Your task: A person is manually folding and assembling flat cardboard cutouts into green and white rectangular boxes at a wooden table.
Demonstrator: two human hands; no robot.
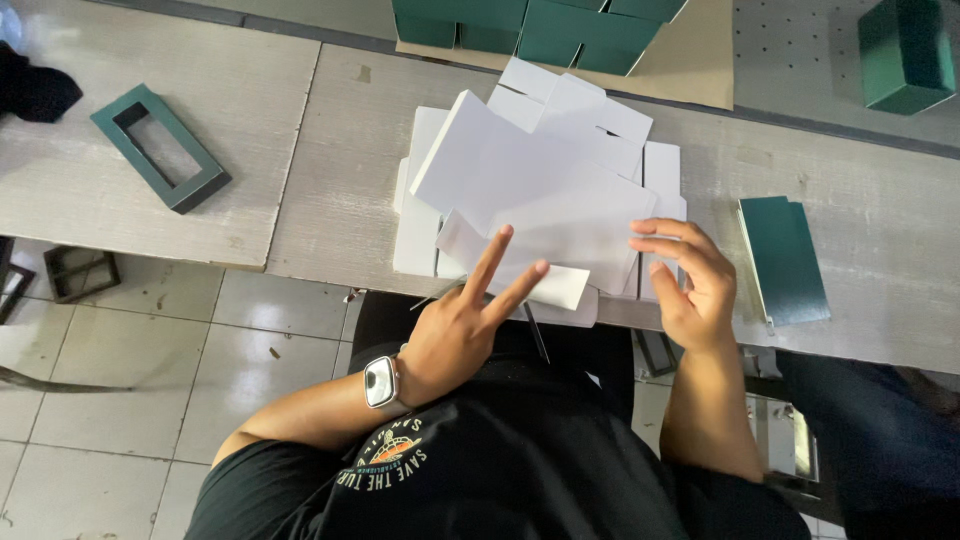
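Pressing white card sheets [540,190], left hand [462,325] two fingers spread, right hand [695,285] loosely curled, green boxes [540,25] behind.

A heap of flat white carton blanks [540,190] lies at the table's [860,240] near edge. Behind the blanks stands a row of dark green boxes [540,25] on brown card, with one more green box [905,52] far to their right. Right of the blanks lies a flat green lid [785,258]; far left, a green rectangular frame [160,147].
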